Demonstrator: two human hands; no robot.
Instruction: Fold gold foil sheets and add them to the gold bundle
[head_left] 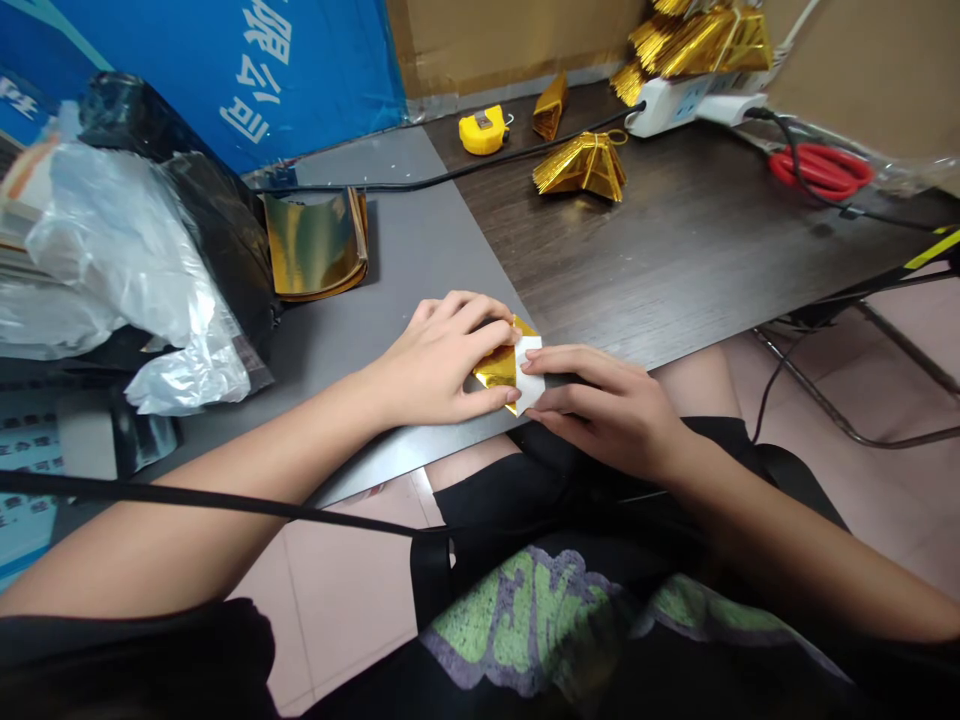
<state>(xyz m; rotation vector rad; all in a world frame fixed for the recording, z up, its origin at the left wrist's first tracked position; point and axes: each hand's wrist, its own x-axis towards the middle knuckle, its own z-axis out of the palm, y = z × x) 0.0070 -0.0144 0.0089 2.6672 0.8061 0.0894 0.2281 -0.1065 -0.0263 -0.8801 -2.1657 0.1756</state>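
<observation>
– Paper (529, 375), folded, gold at left and white at right. Lying where, exactly?

– On the grey part of the table (352, 370), close to the front edge and just beside the dark wood part (622, 260); partly under the left hand (454, 360), touched from the other side by the right hand (619, 405)

– And the left fingers?

– Bent and spread over the gold part, back of the hand upward, thumb apart from the rest, at the lower edge of the paper

– The right fingers?

– Tips against the white part, with a small gap between the upper two; impossible to tell whether pinching from beneath or only pressing

– Anything farther left?

– Beyond the left hand, a stack of gold sheets (313, 248), curled; then a clear plastic bag (124, 220) and a black plastic bag (217, 225), with a blue box (322, 80) behind, marked in white characters

– And toward the back?

– A yellow tape measure (482, 132), near a small folded gold piece (551, 107); in front, a tied gold bundle (585, 165), fanned out; more gold bundles (720, 42) by a white power strip (660, 106); at right, red-handled scissors (821, 172), crossed by a black cable (787, 150)
</observation>
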